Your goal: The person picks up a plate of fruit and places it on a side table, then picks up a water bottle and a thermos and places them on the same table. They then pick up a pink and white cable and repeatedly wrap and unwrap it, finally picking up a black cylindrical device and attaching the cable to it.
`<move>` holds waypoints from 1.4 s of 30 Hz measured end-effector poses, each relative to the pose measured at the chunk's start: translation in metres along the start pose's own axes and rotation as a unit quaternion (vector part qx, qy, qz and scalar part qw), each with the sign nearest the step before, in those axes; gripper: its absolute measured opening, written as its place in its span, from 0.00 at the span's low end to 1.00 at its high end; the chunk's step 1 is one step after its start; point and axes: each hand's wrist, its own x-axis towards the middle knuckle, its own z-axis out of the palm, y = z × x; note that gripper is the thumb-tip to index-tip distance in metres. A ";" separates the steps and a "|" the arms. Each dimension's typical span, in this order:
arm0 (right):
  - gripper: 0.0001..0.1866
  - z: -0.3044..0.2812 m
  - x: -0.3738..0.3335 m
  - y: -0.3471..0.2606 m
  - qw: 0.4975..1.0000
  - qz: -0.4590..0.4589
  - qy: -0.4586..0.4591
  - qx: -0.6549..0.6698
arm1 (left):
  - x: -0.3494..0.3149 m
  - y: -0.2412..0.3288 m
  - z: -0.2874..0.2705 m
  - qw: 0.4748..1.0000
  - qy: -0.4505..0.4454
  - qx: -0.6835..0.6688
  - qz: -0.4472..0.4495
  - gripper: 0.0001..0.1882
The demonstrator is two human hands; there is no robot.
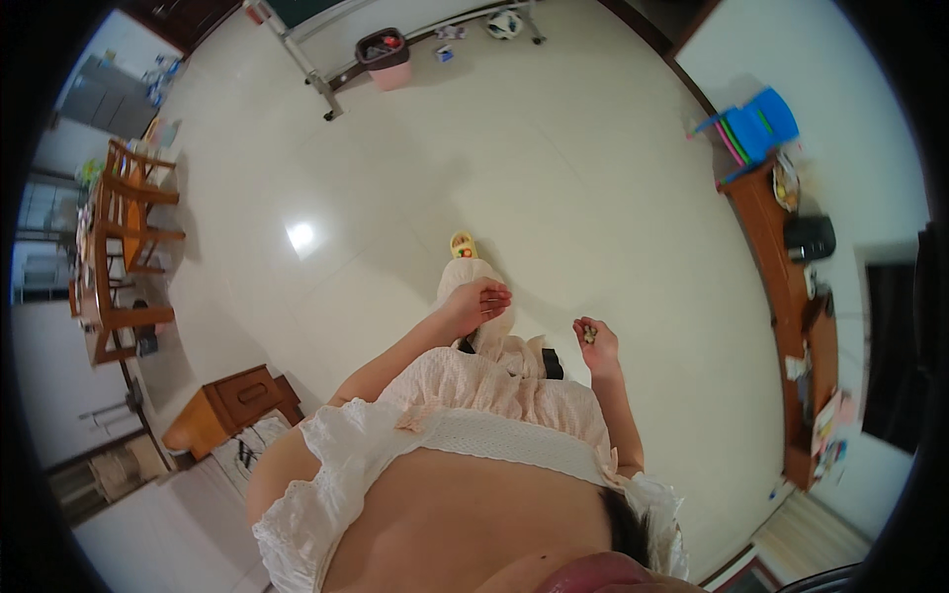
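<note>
My left hand (479, 304) hangs in front of my peach trousers, above the forward leg. Its fingers are loosely bent and slightly apart, and nothing shows in them. Over the tiled floor to the right, my right hand (599, 346) is turned palm up with curled fingers. A few small pale brownish pieces (590, 335) lie in that palm, too small to name. The two hands are apart from each other. A yellow slipper (464, 245) with a colourful decoration shows on one foot.
A pink waste bin (391, 75) and a ball (504, 25) are by the wheeled board stand (308, 74) at the far side. Blue stacked chairs (761, 128) and a long wooden cabinet (766, 237) line the right. Wooden chairs (138, 203) and a wooden drawer unit (237, 400) stand left.
</note>
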 end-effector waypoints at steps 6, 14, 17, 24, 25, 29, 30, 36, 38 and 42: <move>0.09 0.292 0.137 -0.018 0.995 0.045 -0.066 -0.060 | 0.080 0.250 -0.080 0.992 0.029 -0.104 0.058 0.10; 0.08 0.679 0.291 0.008 0.978 0.111 -0.128 -0.118 | 0.079 0.568 -0.200 0.948 0.087 -0.191 0.238 0.10; 0.09 0.816 0.369 0.031 0.980 0.140 -0.121 -0.074 | 0.078 0.646 -0.267 0.916 0.141 -0.259 0.271 0.11; 0.10 1.185 0.522 0.084 0.973 0.135 -0.161 -0.099 | 0.112 0.800 -0.423 0.808 0.248 -0.432 0.315 0.12; 0.10 1.236 0.549 0.096 0.974 0.134 -0.153 -0.100 | 0.119 0.828 -0.445 0.796 0.263 -0.446 0.313 0.11; 0.11 1.434 0.671 0.141 0.979 0.121 -0.124 -0.106 | 0.148 0.969 -0.513 0.743 0.335 -0.499 0.295 0.11; 0.12 1.484 0.694 0.152 0.980 0.114 -0.121 -0.108 | 0.157 1.009 -0.526 0.728 0.355 -0.510 0.290 0.11; 0.12 1.738 0.822 0.192 0.985 0.112 -0.073 -0.112 | 0.202 1.228 -0.575 0.733 0.359 -0.503 0.285 0.10; 0.13 1.791 0.872 0.202 0.987 0.103 -0.052 -0.113 | 0.212 1.279 -0.590 0.733 0.376 -0.489 0.287 0.10; 0.20 1.868 0.939 0.217 0.976 0.097 -0.055 -0.189 | 0.221 1.330 -0.615 0.724 0.402 -0.491 0.270 0.11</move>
